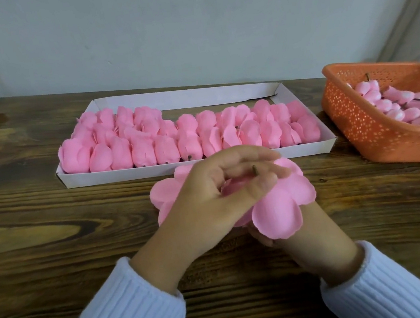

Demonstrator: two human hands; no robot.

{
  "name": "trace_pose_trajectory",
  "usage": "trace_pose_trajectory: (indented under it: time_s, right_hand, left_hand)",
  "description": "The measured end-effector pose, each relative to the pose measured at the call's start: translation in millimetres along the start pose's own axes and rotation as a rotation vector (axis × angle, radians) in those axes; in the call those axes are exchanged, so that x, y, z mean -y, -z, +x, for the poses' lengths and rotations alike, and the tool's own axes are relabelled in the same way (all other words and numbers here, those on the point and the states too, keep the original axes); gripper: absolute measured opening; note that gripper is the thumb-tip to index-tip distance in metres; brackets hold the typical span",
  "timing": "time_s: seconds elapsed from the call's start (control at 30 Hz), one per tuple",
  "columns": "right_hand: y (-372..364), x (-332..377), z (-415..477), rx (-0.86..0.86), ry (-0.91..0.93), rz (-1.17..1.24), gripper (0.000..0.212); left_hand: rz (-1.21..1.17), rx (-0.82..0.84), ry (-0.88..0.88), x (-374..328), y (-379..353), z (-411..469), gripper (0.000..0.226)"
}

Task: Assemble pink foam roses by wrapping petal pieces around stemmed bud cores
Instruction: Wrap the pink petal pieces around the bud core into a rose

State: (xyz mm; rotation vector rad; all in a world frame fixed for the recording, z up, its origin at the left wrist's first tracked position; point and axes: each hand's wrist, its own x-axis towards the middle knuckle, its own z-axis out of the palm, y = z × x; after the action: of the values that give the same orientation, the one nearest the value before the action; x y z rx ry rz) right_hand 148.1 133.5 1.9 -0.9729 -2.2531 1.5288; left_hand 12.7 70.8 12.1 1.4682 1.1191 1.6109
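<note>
Over the near middle of the dark wooden counter [47, 210], the person holds a flat pink foam petal piece with rounded lobes [279, 211] between both hands. The left hand [210, 202] lies on top, its fingers curled in and pinching a short dark stem [255, 170] that sticks up between them at the middle of the petals. The right hand [263, 239] is below, mostly hidden by a lobe; I cannot tell how it grips. Both wrists come out of pale blue ribbed sleeves [123, 316].

Just beyond the hands sits a shallow white cardboard tray [128, 169] packed with rows of wrapped pink foam roses [162, 141], its far right part bare. At the right edge, well apart from the hands, a perforated orange plastic basket [361, 120] holds a heap of pale pink bud cores with dark stems [397, 106].
</note>
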Motion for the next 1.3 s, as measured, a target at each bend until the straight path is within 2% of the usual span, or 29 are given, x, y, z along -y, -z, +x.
trace_pose_trajectory:
  time_s: [0.03, 0.1, 0.13, 0.17, 0.2, 0.23, 0.27, 0.3, 0.33, 0.37, 0.43, 0.5, 0.53, 0.63, 0.8, 0.97, 1.1, 1.17, 1.3]
  right_hand:
    - [-1, 3, -3, -0.027, 0.051, 0.059, 0.049]
    - [-3, -5, -1, 0.047, 0.068, 0.020, 0.030]
    - [-2, -10, 1, 0.122, -0.011, 0.051, 0.035]
    - [-4, -4, 1, 0.143, -0.015, 0.019, 0.041]
    - [-3, -7, 4, 0.162, 0.056, 0.085, 0.033]
    - [-6, 0, 10, 0.081, 0.110, 0.204, 0.011]
    - [-8, 5, 15, 0.033, 0.127, 0.365, 0.030]
    - [-6, 5, 13, 0.013, 0.128, 0.599, 0.059]
    - [-4, 0, 16, -0.014, 0.138, 0.742, 0.074]
    - [-1, 0, 17, -0.065, 0.130, 0.812, 0.078]
    - [2, 5, 21, -0.096, 0.115, 0.928, 0.059]
    - [4, 7, 23, -0.001, 0.009, 1.055, 0.035]
    - [4, 6, 23, 0.052, -0.047, 1.104, 0.041]
    - [2, 8, 20, 0.167, -0.122, 1.139, 0.061]
    - [-1, 8, 18, 0.331, -0.037, 1.209, 0.051]
    - [2, 7, 18, 0.437, -0.025, 1.270, 0.054]
    - [1, 9, 15, 0.397, -0.008, 1.184, 0.051]
    - [3, 8, 15, 0.385, 0.003, 1.187, 0.057]
    - [3, 12, 14, 0.394, 0.034, 1.152, 0.064]
  left_hand:
    - [0.028, -0.014, -0.010, 1, -1, 0, 0.017]
    - [0.072, -0.048, -0.035, 2, -3, -1, 0.019]
    - [0.068, -0.069, -0.038, 1, -3, -2, 0.019]
    - [0.060, -0.100, -0.048, 0, -3, -2, 0.019]
    - [0.067, -0.154, -0.078, -1, -3, -2, 0.019]
    - [0.095, -0.230, -0.119, -2, -1, -1, 0.019]
    - [0.131, -0.307, -0.163, 0, 1, 0, 0.019]
    - [0.160, -0.379, -0.196, 1, 4, 1, 0.019]
    - [0.183, -0.439, -0.217, 2, 7, 2, 0.020]
    - [0.201, -0.482, -0.231, 3, 9, 3, 0.021]
    - [0.222, -0.518, -0.241, 4, 9, 3, 0.023]
    - [0.241, -0.487, -0.262, 4, 7, 2, 0.025]
    - [0.260, -0.456, -0.276, 4, 5, 2, 0.026]
    - [0.326, -0.347, -0.293, 6, -2, -1, 0.028]
    - [0.473, -0.233, -0.310, 7, -12, -4, 0.027]
    - [0.512, -0.244, -0.290, 7, -13, -4, 0.043]
    - [0.543, -0.293, -0.214, 10, -12, -5, 0.054]
    - [0.543, -0.301, -0.140, 11, -11, -5, 0.061]
    - [0.514, -0.317, -0.072, 15, -10, -6, 0.061]
